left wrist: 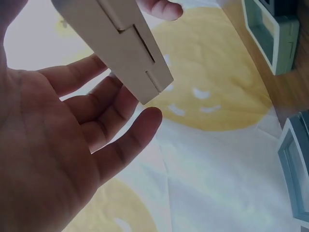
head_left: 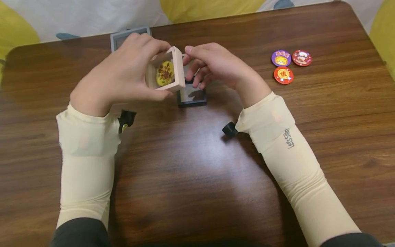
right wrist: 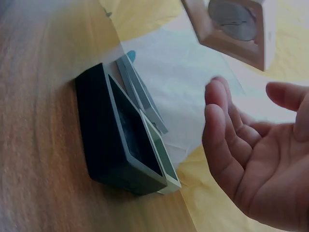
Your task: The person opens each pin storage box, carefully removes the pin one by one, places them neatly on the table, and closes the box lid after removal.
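Note:
My left hand point(head_left: 123, 70) holds a pale pink display frame point(head_left: 178, 70) up over the table, thumb along its lower edge and fingers at its upper side. Inside its clear window sits a round yellow badge point(head_left: 165, 73) with a reddish-brown pattern. In the left wrist view the frame point(left wrist: 123, 50) shows a notched side edge; in the right wrist view the badge's plain grey back point(right wrist: 234, 21) faces out. My right hand point(head_left: 220, 65) hovers just right of the frame, fingers loosely bent and holding nothing; a gap separates it from the frame in the right wrist view.
A dark frame point(head_left: 192, 103) lies on the table beneath the hands. Behind it are a grey-blue frame point(head_left: 131, 33) and a green one point(right wrist: 168, 162). Purple point(head_left: 281, 58), dark red point(head_left: 302, 58) and bright red point(head_left: 284, 75) badges lie at the right. A patterned cloth hangs behind the table.

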Motion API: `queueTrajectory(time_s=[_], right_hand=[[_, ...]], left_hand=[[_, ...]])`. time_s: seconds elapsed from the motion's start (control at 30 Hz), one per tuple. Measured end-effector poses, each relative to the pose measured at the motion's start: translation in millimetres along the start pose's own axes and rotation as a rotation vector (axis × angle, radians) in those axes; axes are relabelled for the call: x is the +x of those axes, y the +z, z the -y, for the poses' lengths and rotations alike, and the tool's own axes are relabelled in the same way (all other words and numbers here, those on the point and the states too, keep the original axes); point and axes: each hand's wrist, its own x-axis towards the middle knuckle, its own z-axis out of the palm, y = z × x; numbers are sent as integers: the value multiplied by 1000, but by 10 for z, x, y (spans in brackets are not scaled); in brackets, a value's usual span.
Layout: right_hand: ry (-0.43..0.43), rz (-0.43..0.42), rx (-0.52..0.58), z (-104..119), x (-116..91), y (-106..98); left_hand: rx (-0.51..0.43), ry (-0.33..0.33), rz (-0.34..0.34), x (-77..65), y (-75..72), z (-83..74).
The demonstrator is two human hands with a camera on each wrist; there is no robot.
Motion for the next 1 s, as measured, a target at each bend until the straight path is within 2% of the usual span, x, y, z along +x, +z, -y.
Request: queueTrajectory(time_s=[0.2,0.57,0.7,0.87,1.0], right_hand=[[1,60,-38,-15,3,34],[-54,152,-38,-26,5,48],[-62,178,-4,-32,0,66],[-67,167,54,-27,-14,75],[-64,116,68,-5,-42,86]], left_hand=[[-10,11,-8,-4,-17,-21],[37,-53,25,6,-17,-3],[50,-79,45,14,-7,-10],[28,-83,57,45,35,-31],[7,-90,76,89,99,-61]])
